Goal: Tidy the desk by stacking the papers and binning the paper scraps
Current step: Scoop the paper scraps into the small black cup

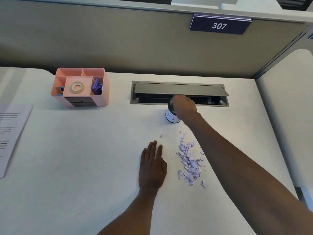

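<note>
Dozens of pale lilac paper scraps (190, 162) lie in a loose, irregular pile on the white desk (84, 167), right of centre. The pieces are small and torn, with ragged edges; the pile runs roughly front to back, and a few strays sit apart from it — one small fragment lies beyond the left fingertips, another at the near right end.

The left hand (152, 168) rests flat on the desk, palm down, fingers extended and close together, holding nothing. It lies just beside the pile, on the pile's left edge, apart from the scraps.

The right hand (183, 107) reaches forward past the far end of the pile, its forearm passing along the pile's right side. The fingers are curled downward over the top of a small cylindrical bin (171, 117), white-walled with a dark rim and dark markings. Whether they pinch any scrap, or grip the rim, cannot be told — the back of the hand hides the fingertips.

The bin stands upright beyond the pile, just in front of a grey cable tray (179, 93) recessed in the desk, its lid raised.

At far left, a pink organiser (80, 87) holds a tape roll (77, 87) and purple clips (97, 87). Printed papers (10, 133) lie at the left edge. The rear partition (101, 39) bears a sign reading 307 (219, 25).
</note>
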Available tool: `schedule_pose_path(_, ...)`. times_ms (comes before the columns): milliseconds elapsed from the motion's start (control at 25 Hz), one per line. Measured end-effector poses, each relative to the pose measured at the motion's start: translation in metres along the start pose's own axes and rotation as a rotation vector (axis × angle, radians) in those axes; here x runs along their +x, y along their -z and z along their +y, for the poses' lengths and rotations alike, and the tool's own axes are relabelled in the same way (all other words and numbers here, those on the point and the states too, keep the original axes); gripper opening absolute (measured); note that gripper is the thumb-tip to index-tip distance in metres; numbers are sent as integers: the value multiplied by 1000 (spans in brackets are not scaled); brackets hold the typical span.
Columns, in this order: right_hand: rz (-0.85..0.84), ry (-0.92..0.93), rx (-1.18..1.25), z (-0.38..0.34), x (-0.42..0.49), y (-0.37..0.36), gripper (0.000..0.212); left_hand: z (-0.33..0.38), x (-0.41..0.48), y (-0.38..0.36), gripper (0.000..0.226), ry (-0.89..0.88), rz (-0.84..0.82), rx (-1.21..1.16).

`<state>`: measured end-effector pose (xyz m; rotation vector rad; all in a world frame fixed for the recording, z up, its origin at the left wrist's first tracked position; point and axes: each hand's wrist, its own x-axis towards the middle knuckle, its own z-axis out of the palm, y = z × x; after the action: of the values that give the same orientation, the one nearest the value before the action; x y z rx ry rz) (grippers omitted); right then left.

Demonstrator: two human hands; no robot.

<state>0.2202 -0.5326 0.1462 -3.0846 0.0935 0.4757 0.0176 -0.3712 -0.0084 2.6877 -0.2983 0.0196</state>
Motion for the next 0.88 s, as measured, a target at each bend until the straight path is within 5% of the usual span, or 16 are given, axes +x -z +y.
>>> schedule_pose_path(400, -130, -3, 75, 3, -10, 5, 42, 2, 0, 2, 52, 9, -15, 2)
schedule_pose_path(560, 285, 15, 310, 20, -28, -4, 14, 3, 1, 4, 54, 25, -32, 4)
schedule_pose_path(680, 540, 30, 585, 28, -57, -32, 13, 3, 1, 4, 53, 25, -29, 7)
schedule_pose_path(760, 502, 101, 612, 19, -79, -63, 14, 3, 1, 4, 52, 32, -28, 3)
schedule_pose_path(880, 227, 230, 552, 0, -96, -103, 30, 3, 2, 2, 51, 35, -40, 19)
